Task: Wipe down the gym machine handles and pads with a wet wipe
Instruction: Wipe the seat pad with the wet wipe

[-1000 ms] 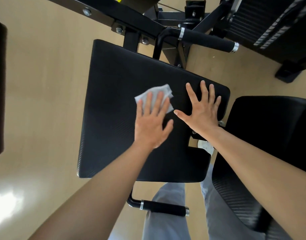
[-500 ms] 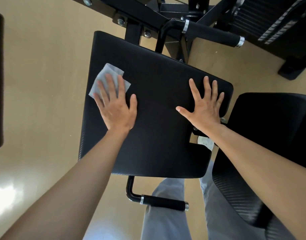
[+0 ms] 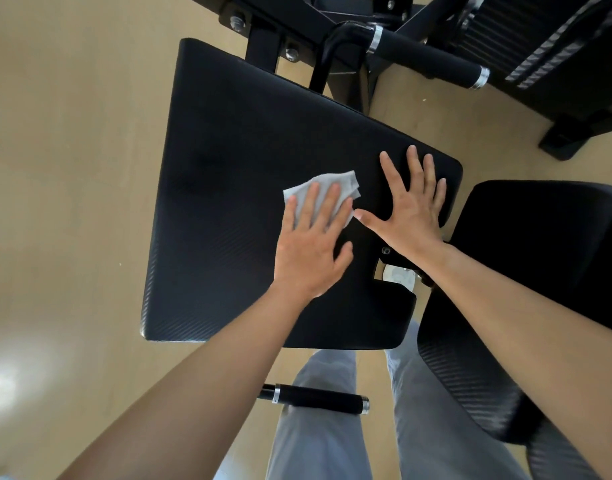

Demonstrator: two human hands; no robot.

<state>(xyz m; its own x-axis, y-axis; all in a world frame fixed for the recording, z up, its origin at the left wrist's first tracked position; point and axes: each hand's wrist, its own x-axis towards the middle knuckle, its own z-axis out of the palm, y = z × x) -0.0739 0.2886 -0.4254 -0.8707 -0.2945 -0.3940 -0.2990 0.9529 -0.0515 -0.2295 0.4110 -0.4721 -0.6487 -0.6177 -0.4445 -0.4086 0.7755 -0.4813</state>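
Note:
A large black pad [image 3: 228, 202] of the gym machine fills the middle of the view. My left hand [image 3: 311, 247] lies flat on it, straight fingers pressing a white wet wipe [image 3: 327, 188] against the pad near its centre. My right hand [image 3: 412, 209] rests flat on the pad's right part with fingers spread, its thumb tip almost touching the left fingers. A black foam handle [image 3: 425, 60] with chrome rings sticks out behind the pad. Another black handle [image 3: 318, 400] shows below the pad's near edge.
A second black pad [image 3: 540, 271] stands to the right, under my right forearm. The black steel frame [image 3: 297, 19] and a ribbed footplate [image 3: 526, 43] lie at the top. Beige floor [image 3: 62, 168] spreads on the left. My grey trouser legs [image 3: 318, 438] are below.
My left hand has slid the wipe from the pad's upper left back to the centre, next to the right hand. The right hand has stayed flat in place.

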